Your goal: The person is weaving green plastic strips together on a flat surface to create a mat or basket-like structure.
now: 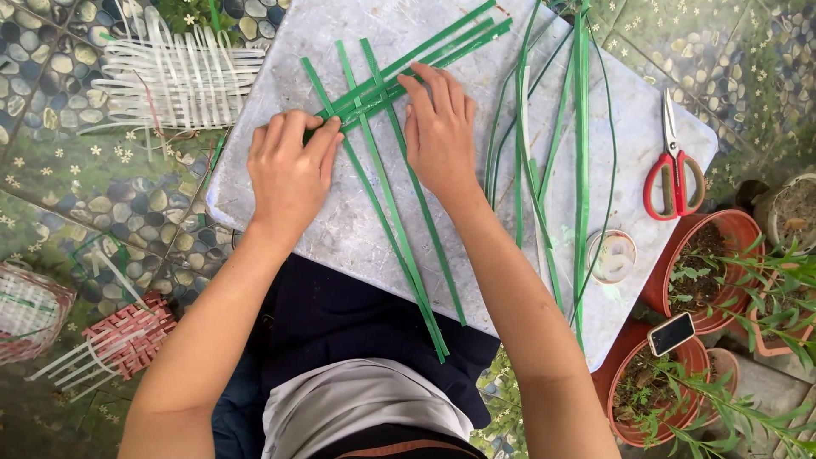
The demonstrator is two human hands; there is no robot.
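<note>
**Green strips crossed on a grey board, both hands pressing**

Left hand [291, 172]: palm down, fingers extended and flat, fingertips pressing where the green strips [384, 140] cross; nothing gripped. Right hand [439, 132]: palm down just right of the left, fingers spread flat over the same crossing, holding the strips against the surface; nothing gripped.

The green strips lie at the middle of the grey board [357, 229], several running from the far left to the near right, others laid across them toward the far right. The board rests on the person's lap.

Right of the hands: loose green strips [580, 153] lying lengthwise on the board. Near them, a small roll of clear tape [611, 256]. Far right on the board: red-handled scissors [674, 174]. Off the board, far left: a white woven piece [174, 78]. Near left on the pebble-patterned floor: a red-and-white woven piece [127, 337]. Near right: terracotta pots with plants [705, 272], a phone [671, 333] resting on one rim
</note>
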